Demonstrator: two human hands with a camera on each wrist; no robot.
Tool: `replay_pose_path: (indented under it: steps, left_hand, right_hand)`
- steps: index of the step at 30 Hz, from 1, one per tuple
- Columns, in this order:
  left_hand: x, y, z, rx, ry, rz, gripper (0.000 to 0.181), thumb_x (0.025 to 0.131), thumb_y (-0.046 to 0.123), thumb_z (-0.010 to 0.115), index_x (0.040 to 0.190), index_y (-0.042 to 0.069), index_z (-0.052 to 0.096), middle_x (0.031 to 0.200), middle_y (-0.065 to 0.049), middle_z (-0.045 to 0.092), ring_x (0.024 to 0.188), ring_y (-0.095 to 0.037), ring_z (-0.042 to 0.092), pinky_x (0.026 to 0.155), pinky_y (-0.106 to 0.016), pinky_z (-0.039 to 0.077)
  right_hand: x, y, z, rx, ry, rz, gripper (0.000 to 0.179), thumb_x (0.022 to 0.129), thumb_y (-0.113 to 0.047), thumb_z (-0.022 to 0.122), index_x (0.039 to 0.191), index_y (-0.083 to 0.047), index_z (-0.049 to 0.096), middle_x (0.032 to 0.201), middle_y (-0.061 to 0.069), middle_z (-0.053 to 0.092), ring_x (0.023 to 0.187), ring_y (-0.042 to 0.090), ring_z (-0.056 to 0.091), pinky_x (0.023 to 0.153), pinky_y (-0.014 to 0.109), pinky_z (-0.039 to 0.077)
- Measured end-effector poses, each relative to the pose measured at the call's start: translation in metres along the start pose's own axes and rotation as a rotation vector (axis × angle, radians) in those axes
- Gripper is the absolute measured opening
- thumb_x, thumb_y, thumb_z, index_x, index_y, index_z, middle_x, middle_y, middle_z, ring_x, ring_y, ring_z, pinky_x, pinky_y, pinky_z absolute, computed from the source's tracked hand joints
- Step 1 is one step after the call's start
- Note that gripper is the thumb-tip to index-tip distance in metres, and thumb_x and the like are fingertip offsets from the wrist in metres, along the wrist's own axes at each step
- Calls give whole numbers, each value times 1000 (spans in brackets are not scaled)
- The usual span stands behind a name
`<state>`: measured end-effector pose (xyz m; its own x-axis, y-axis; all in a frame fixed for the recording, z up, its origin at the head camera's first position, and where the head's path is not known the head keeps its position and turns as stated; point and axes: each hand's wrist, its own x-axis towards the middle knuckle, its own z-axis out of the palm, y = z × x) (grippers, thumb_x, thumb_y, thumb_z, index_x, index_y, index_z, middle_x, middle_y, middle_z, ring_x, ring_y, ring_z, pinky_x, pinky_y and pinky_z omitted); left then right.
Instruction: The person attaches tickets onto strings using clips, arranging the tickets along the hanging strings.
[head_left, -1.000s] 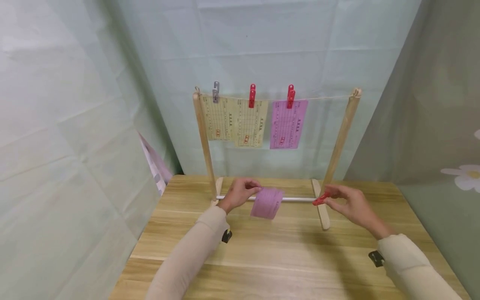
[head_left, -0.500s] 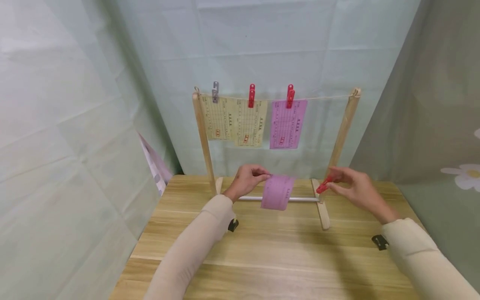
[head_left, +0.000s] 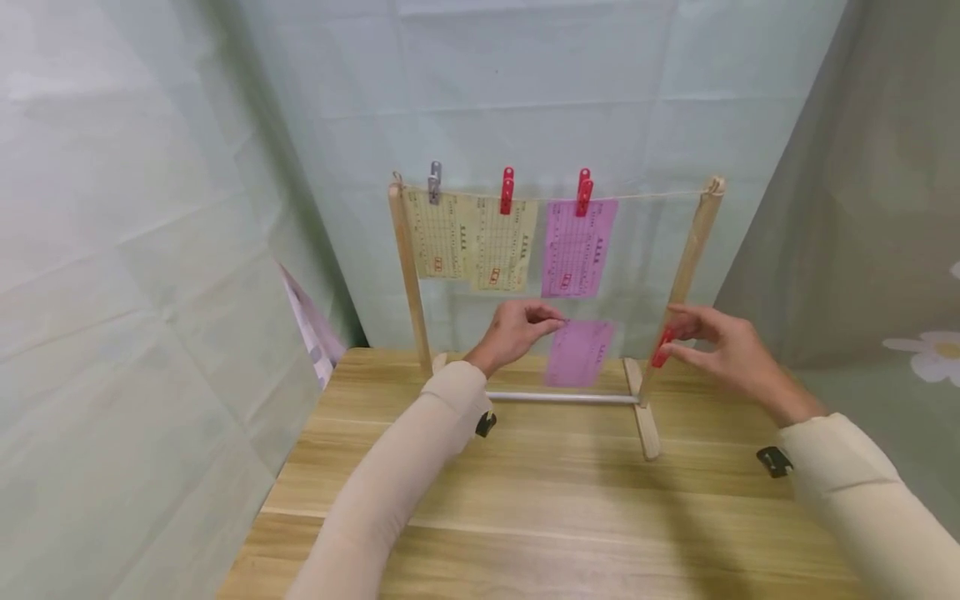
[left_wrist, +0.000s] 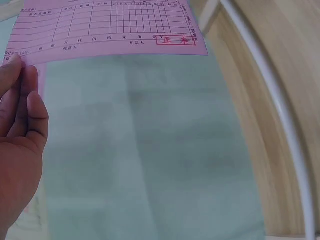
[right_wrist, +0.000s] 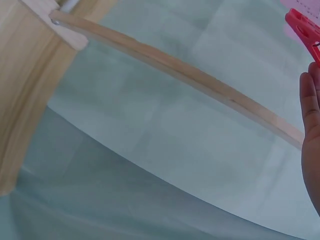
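My left hand (head_left: 517, 333) pinches a pink receipt slip (head_left: 580, 354) by its upper left corner, in front of the rack and below the string (head_left: 652, 197). In the left wrist view the slip (left_wrist: 100, 30) shows a printed grid and a red boxed stamp. At the right post, my right hand (head_left: 720, 346) holds a red clothespin (head_left: 662, 347) between thumb and fingers. Above, two yellow slips (head_left: 504, 250) and one pink slip (head_left: 577, 250) hang from the string. A grey clothespin (head_left: 434, 183) and two red clothespins (head_left: 507, 190) clip them.
The rack has two wooden posts (head_left: 408, 275), wooden feet (head_left: 647, 425) and a white lower bar (head_left: 555, 397). It stands at the back of a wooden table (head_left: 570, 517). Pale cloth (head_left: 525, 83) hangs behind and on both sides.
Both hands have risen and moved slightly right. The pink slip has come up from near the lower bar towards the hanging slips. The red clothespin has turned more upright.
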<state>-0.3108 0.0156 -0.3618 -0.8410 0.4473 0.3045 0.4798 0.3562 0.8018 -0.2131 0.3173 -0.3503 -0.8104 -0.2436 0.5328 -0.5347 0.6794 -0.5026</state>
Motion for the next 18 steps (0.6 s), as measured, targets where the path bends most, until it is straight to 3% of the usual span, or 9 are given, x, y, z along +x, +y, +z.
replay_pose_path:
  steps: [8, 18]
  left_hand:
    - [17, 25, 7, -9, 12, 55, 10, 92, 12, 73, 99, 6, 77, 98, -4, 74, 84, -10, 66, 71, -20, 53]
    - [36, 56, 1, 10, 37, 71, 12, 92, 12, 73, 101, 6, 78, 99, -3, 75, 86, -10, 66, 71, -18, 53]
  right_hand:
    - [13, -5, -19, -10, 27, 3, 55, 82, 1, 80, 133, 2, 59, 100, 13, 68, 90, -14, 57, 80, 2, 41]
    - [33, -19, -37, 61, 41, 115, 57, 81, 2, 80, 134, -3, 60, 110, 17, 68, 91, -12, 59, 78, 4, 44]
